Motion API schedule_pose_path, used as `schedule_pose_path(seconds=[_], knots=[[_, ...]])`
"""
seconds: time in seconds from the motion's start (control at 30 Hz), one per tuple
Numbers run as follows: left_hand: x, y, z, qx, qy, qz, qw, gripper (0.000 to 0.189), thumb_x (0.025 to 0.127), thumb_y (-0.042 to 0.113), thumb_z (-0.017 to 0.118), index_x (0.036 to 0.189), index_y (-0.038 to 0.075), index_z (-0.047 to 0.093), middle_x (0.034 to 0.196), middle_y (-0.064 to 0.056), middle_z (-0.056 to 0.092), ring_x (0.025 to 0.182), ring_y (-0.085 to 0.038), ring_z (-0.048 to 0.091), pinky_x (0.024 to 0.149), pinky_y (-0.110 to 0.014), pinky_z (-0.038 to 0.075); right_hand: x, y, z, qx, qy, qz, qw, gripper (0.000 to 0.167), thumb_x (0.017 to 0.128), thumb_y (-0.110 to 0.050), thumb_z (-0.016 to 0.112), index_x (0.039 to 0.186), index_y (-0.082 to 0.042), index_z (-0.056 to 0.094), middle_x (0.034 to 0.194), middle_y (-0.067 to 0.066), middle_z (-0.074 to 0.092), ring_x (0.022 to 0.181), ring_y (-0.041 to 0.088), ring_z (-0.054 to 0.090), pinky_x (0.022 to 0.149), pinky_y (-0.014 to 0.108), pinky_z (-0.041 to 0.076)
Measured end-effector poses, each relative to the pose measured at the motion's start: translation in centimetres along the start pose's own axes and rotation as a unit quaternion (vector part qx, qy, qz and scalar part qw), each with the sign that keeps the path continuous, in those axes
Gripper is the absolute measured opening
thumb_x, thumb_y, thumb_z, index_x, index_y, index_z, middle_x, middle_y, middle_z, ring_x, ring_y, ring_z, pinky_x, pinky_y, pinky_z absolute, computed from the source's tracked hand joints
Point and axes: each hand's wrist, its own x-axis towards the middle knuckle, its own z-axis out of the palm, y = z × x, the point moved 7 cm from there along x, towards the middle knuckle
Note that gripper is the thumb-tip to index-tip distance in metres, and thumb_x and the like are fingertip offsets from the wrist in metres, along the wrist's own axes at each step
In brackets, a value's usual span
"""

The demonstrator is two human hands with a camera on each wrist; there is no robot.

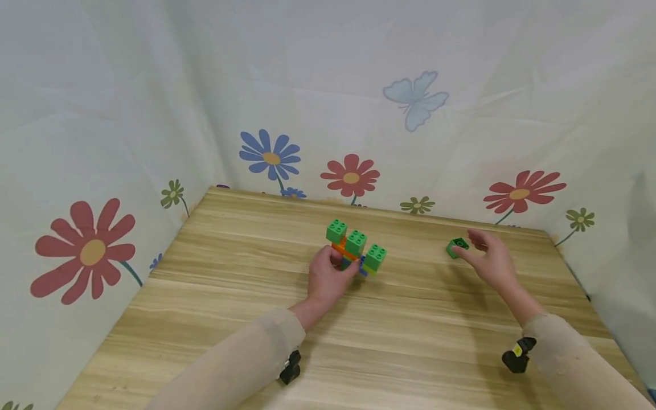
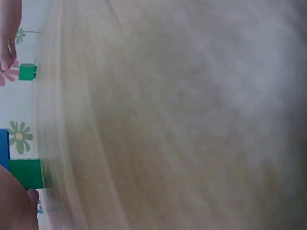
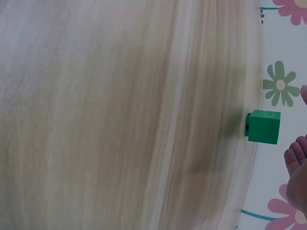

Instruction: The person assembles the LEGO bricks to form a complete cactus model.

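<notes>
My left hand (image 1: 328, 276) grips a built cluster of toy building bricks (image 1: 355, 244) near the middle of the table. Three green studded bricks top it, with orange, blue and lime pieces beneath. In the left wrist view, a blue brick (image 2: 4, 148) and a green brick (image 2: 26, 173) of the cluster show beside the left fingers. A loose green brick (image 1: 453, 249) lies at the right with its hollow side up and its studs toward the table. Over it hovers my right hand (image 1: 489, 259), thumb and fingers spread apart; the right wrist view shows a gap between fingers and loose brick (image 3: 265, 127).
The wood-grain table (image 1: 246, 228) reaches back to a pale cloth backdrop (image 1: 318, 102) printed with flowers and a butterfly. Cloth also hangs along the left and right sides. Black wrist cameras (image 1: 290, 367) sit at both sleeve cuffs.
</notes>
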Motion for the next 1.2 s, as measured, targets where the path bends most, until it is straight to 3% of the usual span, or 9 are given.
schedule_pose_path(seconds=[0.73,1.2], knots=[[-0.1,0.1,0.0,-0.001,-0.012,-0.013,0.9998,0.035,0.091,0.023,0.087,0.102,0.005,0.059,0.105,-0.007,0.065,0.102,-0.025,0.065,0.092,-0.039,0.061,0.6,3.0,1.4,-0.025,-0.017,0.061,0.9977,0.074,0.105,-0.038,0.071,0.15,0.014,0.044,0.143,0.038,0.052,0.132,0.052,0.052,0.113,0.065,0.045],[-0.1,0.2,-0.1,-0.003,-0.013,-0.013,0.9998,0.034,0.09,0.022,0.087,0.102,0.006,0.059,0.105,-0.006,0.065,0.101,-0.025,0.066,0.092,-0.04,0.061,1.0,3.7,1.7,-0.029,-0.011,0.075,0.9967,0.067,0.105,-0.039,0.071,0.143,0.013,0.051,0.133,0.035,0.058,0.119,0.049,0.06,0.104,0.064,0.051]])
